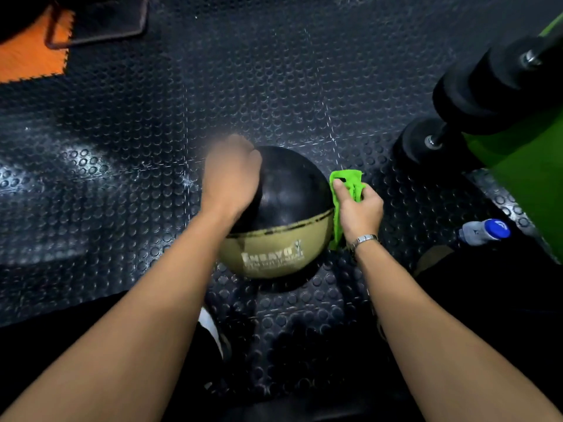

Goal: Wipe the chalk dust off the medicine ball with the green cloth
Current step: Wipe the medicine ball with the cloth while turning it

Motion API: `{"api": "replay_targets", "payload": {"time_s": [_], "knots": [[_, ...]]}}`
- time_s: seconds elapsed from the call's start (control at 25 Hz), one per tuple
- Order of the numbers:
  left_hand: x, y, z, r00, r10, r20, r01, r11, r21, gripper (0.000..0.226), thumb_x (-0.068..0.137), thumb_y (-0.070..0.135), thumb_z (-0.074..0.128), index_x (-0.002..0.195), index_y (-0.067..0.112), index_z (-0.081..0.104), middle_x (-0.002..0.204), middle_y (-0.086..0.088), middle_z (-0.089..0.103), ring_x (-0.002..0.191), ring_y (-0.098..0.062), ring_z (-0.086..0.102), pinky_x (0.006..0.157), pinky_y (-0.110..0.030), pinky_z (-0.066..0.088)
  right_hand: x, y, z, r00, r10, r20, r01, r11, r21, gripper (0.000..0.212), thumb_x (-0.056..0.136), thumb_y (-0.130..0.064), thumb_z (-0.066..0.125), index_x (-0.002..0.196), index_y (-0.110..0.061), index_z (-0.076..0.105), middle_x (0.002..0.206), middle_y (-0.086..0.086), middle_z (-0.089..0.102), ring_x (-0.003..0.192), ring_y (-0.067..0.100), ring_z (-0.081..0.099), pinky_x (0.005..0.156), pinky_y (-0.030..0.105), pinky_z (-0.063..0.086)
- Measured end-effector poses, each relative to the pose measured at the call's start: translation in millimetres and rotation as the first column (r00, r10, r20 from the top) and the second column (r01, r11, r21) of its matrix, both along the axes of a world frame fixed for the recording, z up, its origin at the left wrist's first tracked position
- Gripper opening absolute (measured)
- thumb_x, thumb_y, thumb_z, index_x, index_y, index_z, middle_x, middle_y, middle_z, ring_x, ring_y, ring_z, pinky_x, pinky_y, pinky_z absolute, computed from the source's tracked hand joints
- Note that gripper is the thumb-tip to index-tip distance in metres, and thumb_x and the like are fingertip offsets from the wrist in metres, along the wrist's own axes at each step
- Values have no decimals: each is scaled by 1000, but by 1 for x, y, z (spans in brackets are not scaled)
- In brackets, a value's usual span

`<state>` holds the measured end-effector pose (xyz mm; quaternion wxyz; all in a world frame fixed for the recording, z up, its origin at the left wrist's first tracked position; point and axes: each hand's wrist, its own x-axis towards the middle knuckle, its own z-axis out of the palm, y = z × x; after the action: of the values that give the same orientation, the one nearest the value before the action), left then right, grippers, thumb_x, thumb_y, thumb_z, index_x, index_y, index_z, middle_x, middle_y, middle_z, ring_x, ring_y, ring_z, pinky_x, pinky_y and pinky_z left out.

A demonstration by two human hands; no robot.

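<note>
Far left of the ball (289, 208) lies an orange mat (27, 56). The left hand (231, 175) rests on the ball's upper left side, blurred, so I cannot tell how its fingers lie. The ball sits on the studded floor (137, 214). Against its right side, the right hand (359, 211) clamps the cloth (342, 181). Further right lies a bottle (484, 231).
</note>
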<state>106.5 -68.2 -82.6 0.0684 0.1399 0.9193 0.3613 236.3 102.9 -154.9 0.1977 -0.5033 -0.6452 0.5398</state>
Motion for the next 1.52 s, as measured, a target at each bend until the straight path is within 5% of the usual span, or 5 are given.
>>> {"api": "replay_targets", "payload": {"time_s": [0.32, 0.56, 0.84, 1.16, 1.52], "knots": [[-72, 2, -12, 955, -275, 108, 286, 953, -98, 86, 89, 79, 53, 159, 31, 45, 166, 1, 40, 154, -21, 32, 127, -51, 26, -71, 21, 5, 964, 236, 118, -241, 970, 28, 29, 99, -32, 52, 124, -18, 57, 119, 5, 53, 96, 18, 49, 84, 28, 34], [-133, 42, -3, 919, -395, 1, 391, 909, -146, 75, 88, 79, 49, 143, 31, 63, 151, -4, 57, 144, -24, 46, 122, -51, 34, -140, 49, 4, 959, 207, 193, -233, 965, 124, 29, 99, -33, 51, 120, -14, 57, 117, 9, 60, 106, 27, 56, 84, 32, 37], [-203, 75, 1, 895, -375, 243, 417, 896, -152, 67, 95, 74, 56, 152, 39, 52, 162, 8, 47, 149, -18, 42, 115, -31, 26, -154, 78, 15, 984, 41, -172, -20, 992, 124, 11, 87, -26, 63, 96, -28, 58, 89, -7, 63, 79, 9, 55, 74, 26, 42], [-224, 83, -3, 883, -334, 331, 373, 926, -61, 59, 92, 75, 60, 140, 40, 64, 144, 15, 60, 130, -11, 56, 109, -30, 36, -139, 51, 3, 948, 302, -100, -268, 929, 256, 24, 94, -36, 67, 115, -24, 72, 106, -9, 54, 93, -13, 53, 87, 0, 35], [-221, 82, -3, 882, -315, 351, 354, 934, -49, 59, 91, 76, 60, 140, 44, 63, 146, 13, 59, 131, -14, 56, 107, -32, 36, -148, 62, 0, 949, 286, -135, -236, 924, 300, 9, 88, -20, 72, 96, -19, 75, 91, -5, 68, 86, 10, 61, 83, 23, 49]]}}
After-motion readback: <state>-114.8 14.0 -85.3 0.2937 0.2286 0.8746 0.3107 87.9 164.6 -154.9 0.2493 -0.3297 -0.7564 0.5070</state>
